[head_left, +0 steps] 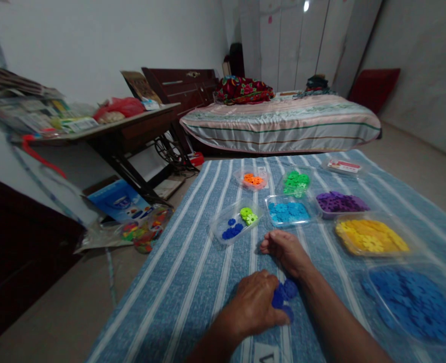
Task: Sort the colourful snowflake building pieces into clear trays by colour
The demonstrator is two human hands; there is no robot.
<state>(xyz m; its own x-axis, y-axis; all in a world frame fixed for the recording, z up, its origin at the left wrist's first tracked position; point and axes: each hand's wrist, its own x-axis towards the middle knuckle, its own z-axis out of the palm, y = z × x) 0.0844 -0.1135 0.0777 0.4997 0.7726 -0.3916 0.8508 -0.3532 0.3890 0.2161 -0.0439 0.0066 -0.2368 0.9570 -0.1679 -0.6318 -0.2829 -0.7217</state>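
My left hand rests low over the striped cloth, its fingers and thumb curled round the edge of a small cluster of dark blue plastic flower discs. Part of the cluster is hidden by the hand. Just beyond it, my right hand is closed with its fingers curled inward; whatever is in it does not show. Ahead and to the left of my right hand lies a clear plastic tray with several dark blue discs and a few lime green ones.
Clear tubs hold light blue discs, purple discs, yellow discs, blue discs, orange discs and green discs. A labelled clear box sits at the far right. Beyond are a bed and a cluttered side table.
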